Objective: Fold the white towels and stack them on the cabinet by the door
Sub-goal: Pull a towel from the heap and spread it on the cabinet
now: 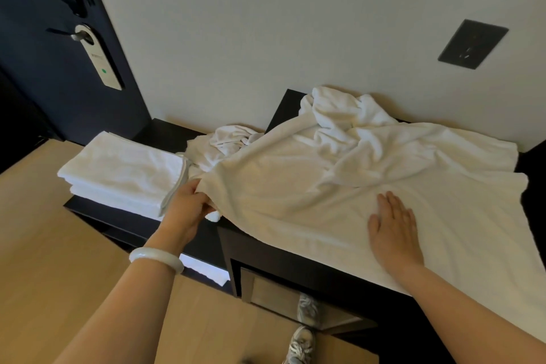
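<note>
Large white terry towel (295, 186) lies spread over the dark cabinet (168, 134) top, bunched toward the rear edge, its long axis running along the front edge. Left grip (189, 207) pinches its left corner. Right grip (393, 230) presses it flat with straight fingers. Folded white towel stack (124, 168) occupies the left end.

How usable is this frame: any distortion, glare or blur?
Head view: the wide-angle lens tilts the door and cabinet edges; light is soft, so the spread towel keeps its creases without glare; the door reads dark; shoes at the bottom blur; left hand and right hand look sharp.
</note>
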The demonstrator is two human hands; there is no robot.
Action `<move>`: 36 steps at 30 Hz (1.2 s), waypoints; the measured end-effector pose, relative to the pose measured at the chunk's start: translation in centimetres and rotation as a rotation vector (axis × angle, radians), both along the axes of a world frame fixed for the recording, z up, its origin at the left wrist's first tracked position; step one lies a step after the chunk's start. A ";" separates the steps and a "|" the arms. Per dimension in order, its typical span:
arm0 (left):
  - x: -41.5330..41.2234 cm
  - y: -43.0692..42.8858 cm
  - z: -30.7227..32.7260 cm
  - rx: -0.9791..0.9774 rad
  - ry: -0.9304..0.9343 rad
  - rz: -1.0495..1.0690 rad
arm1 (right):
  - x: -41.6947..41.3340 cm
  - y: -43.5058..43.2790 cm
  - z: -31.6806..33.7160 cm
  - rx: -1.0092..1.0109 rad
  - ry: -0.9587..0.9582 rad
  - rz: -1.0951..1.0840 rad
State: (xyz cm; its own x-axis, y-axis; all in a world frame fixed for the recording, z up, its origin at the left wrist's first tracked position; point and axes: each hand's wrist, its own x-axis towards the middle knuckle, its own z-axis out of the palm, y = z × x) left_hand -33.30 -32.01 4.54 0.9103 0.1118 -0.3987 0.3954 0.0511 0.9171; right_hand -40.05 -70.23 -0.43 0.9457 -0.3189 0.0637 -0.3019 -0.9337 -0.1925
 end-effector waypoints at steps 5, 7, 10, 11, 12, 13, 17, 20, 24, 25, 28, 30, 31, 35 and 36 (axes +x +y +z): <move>0.0 1.9 2.2 0.507 -0.146 0.152 | -0.1 -0.1 0.1 -0.016 0.084 0.001; -1.0 3.2 0.7 0.632 -0.104 0.062 | -0.2 -0.1 0.3 -0.017 0.089 0.000; -2.1 4.2 -2.5 0.610 0.016 -0.062 | -0.1 0.1 0.4 -0.022 0.084 -0.003; -2.3 4.3 -2.9 0.569 0.049 -0.066 | -0.1 0.0 0.3 -0.027 0.091 -0.004; -2.5 4.5 -3.1 0.513 0.078 -0.077 | -0.1 0.0 0.3 -0.030 0.092 -0.003; -2.6 4.9 -3.1 0.430 0.097 -0.105 | -0.1 -0.1 0.3 -0.030 0.087 -0.001; -2.6 7.6 -2.2 -0.261 0.206 -0.321 | -0.1 0.2 0.3 -0.041 0.077 -0.004; -1.5 8.0 -1.8 -0.358 0.256 -0.386 | -0.1 0.3 0.3 -0.052 0.078 -0.011; 1.1 5.0 -1.5 0.064 0.361 -0.335 | 0.0 0.4 0.4 -0.046 0.070 -0.017; 1.6 4.2 -1.6 0.117 0.365 -0.327 | 0.0 0.4 0.4 -0.044 0.071 -0.015; 2.3 3.0 -2.4 0.229 0.308 -0.236 | 0.0 0.3 0.4 -0.038 0.084 -0.018; 1.7 3.3 -3.1 0.303 0.184 -0.163 | 0.0 0.3 0.4 -0.041 0.089 -0.018; 1.2 3.7 -3.7 0.322 0.121 -0.152 | -0.1 0.2 0.5 -0.039 0.091 -0.018; -0.6 4.4 -5.4 0.270 0.063 -0.126 | -0.2 0.3 0.6 -0.028 0.092 -0.017; -0.4 4.3 -5.6 0.263 0.065 -0.116 | -0.2 0.3 0.6 -0.026 0.089 -0.017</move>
State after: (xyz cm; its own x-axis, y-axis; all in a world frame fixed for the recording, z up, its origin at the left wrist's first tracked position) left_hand -33.71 -27.76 -1.04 0.8963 0.1155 -0.4281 0.4434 -0.2344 0.8651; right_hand -40.25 -69.93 0.20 0.9425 -0.3339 -0.0120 -0.3322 -0.9327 -0.1403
